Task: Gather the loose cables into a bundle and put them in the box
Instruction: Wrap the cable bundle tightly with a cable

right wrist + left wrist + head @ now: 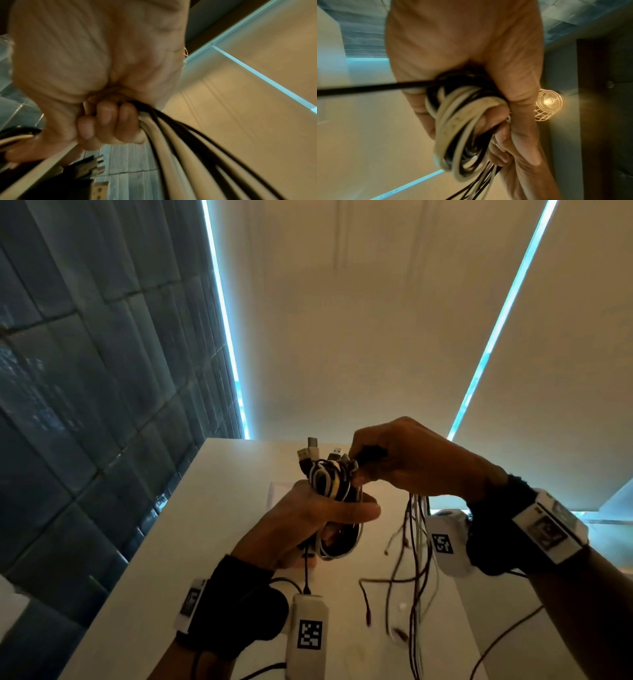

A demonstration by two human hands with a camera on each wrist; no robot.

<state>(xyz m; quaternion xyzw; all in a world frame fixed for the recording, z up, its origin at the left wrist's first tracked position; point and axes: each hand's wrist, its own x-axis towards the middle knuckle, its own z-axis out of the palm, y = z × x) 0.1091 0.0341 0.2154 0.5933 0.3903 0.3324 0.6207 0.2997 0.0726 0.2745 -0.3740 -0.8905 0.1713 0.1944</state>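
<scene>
Both hands on cable bundle, held above white surface (191, 542).
Left hand (308, 518) grip wrapped around coiled black-and-white cable bundle (329, 484); right hand (407, 460) grip clamped on loose cable tails (416, 542) hanging toward surface; USB plugs (310, 450) protrude on top.

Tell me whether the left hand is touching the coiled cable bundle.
Touching: the left wrist view shows the left hand with fingers curled round the cable bundle.

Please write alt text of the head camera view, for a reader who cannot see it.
Above a white table, the left hand grips a coiled bundle of black and white cables; the right hand pinches its top. Loose cable ends hang below the right hand.
</scene>
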